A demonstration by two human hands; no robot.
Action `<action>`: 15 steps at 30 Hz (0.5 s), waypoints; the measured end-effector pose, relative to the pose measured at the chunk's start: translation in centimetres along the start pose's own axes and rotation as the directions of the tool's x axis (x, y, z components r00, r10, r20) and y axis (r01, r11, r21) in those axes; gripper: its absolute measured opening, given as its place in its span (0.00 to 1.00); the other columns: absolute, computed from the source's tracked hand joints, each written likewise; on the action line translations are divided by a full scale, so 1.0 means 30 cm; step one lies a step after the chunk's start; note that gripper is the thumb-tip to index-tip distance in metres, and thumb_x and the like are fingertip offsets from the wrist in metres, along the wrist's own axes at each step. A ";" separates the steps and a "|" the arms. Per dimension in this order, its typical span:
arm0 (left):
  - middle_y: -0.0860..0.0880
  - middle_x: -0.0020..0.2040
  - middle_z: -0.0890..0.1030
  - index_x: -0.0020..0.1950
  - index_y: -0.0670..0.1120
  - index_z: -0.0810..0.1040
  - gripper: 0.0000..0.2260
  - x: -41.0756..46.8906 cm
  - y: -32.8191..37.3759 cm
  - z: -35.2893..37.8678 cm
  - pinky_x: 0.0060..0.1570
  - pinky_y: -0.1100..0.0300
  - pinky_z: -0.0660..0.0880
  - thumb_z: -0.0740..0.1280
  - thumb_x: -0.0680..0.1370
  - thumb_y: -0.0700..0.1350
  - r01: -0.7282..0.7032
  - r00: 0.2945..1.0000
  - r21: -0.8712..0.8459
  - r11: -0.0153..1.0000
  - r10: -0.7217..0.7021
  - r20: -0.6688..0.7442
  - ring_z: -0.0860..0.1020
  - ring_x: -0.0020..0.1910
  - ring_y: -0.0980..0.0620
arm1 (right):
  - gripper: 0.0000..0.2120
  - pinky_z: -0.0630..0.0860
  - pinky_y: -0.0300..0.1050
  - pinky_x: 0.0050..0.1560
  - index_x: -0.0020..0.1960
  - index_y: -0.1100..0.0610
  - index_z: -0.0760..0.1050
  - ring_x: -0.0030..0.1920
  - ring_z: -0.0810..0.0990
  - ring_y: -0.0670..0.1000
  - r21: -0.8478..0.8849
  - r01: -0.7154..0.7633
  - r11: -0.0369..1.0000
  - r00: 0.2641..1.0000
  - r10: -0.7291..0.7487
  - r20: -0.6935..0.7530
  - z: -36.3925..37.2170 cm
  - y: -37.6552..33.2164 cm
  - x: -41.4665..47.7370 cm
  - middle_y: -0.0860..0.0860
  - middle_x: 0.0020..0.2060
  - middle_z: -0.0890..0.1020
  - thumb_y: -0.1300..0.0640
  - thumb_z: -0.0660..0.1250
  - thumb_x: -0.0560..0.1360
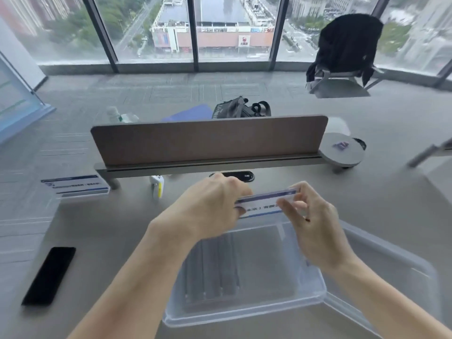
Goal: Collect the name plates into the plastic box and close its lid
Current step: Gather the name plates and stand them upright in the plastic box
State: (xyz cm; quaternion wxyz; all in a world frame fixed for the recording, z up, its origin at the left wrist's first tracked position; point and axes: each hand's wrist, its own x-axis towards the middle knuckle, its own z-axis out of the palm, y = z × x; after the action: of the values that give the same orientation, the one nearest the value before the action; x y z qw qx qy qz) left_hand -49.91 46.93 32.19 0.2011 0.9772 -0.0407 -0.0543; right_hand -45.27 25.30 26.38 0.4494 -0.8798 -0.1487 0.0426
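I had the name plate [265, 203] pinched at both ends, my left hand [215, 204] closed on its left end and my right hand [315, 223] holding its right end between thumb and fingers, so neither hand was free or spread wide. The plate ran left to right across my view, its long axis roughly level, printed face toward me, and it hung in the air just beyond the far rim of the plastic box [244, 311]. That was the relation everything turned on: the box lay below the plate and nearer to me, so I judged the coming move to be a short draw back and down into the opening. The box looked to have some dark, long pieces lying in its left part; blur kept me from saying what they were. Its lid [391, 260] lay open to the right. A second name plate [75, 187] stood well apart on the desk [110, 241], nearer my left hand, not yet collected.
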 end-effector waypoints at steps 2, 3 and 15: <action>0.52 0.32 0.69 0.31 0.54 0.64 0.20 0.050 0.066 0.016 0.37 0.56 0.69 0.68 0.80 0.47 0.011 1.000 0.049 0.999 -0.010 -0.005 0.71 0.38 0.44 | 0.13 0.82 0.55 0.52 0.53 0.48 0.71 0.57 0.84 0.48 0.023 -0.012 1.000 1.000 0.012 0.000 -0.054 0.041 0.007 0.49 0.51 0.84 0.39 0.65 0.78; 0.52 0.32 0.69 0.31 0.53 0.64 0.20 0.064 0.091 0.016 0.36 0.55 0.70 0.68 0.80 0.48 0.007 1.000 0.068 0.998 -0.006 -0.015 0.71 0.37 0.43 | 0.11 0.82 0.53 0.53 0.54 0.46 0.72 0.58 0.83 0.47 0.065 -0.018 0.998 1.000 0.018 -0.004 -0.073 0.052 0.009 0.47 0.53 0.84 0.40 0.65 0.79; 0.51 0.30 0.81 0.35 0.45 0.80 0.12 0.133 0.197 0.068 0.28 0.60 0.76 0.67 0.76 0.48 0.258 0.908 -0.351 0.900 -0.350 -0.231 0.79 0.30 0.51 | 0.13 0.83 0.46 0.39 0.63 0.57 0.75 0.40 0.88 0.51 0.655 -0.535 0.534 0.835 0.448 0.318 0.056 0.058 -0.015 0.53 0.49 0.87 0.58 0.68 0.79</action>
State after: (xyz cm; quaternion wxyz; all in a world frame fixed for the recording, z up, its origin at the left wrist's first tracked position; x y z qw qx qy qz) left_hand -46.56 40.33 32.31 0.3458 0.9243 0.1527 0.0521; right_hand -45.64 25.51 23.96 0.7177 -0.6321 0.1095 0.2708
